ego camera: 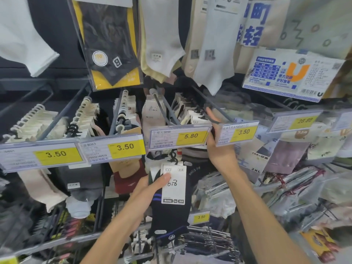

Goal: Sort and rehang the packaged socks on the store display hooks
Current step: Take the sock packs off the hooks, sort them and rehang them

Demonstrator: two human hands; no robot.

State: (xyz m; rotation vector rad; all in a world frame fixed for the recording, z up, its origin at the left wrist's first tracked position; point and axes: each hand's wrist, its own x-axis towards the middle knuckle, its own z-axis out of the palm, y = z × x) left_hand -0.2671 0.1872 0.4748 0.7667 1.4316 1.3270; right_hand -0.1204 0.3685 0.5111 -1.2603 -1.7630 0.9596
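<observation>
My left hand (152, 184) grips a pair of dark navy socks (169, 214) with a white card label and a black plastic hanger (174, 156), held low at the centre. My right hand (219, 147) reaches up between two price tags, its fingers curled round the front end of a display hook (219, 109) behind the 3.50 tag (237, 134). Socks with black hangers (192, 113) hang on the hook just left of that hand. Whether the fingers also hold a hanger there I cannot tell.
A row of hooks carries packaged socks behind price tags reading 3.50 (57, 154), 3.50 (124, 146) and 5.80 (190, 136). Larger sock packs (112, 40) hang overhead. Bagged goods (297, 189) crowd the right side, and more hooks sit below.
</observation>
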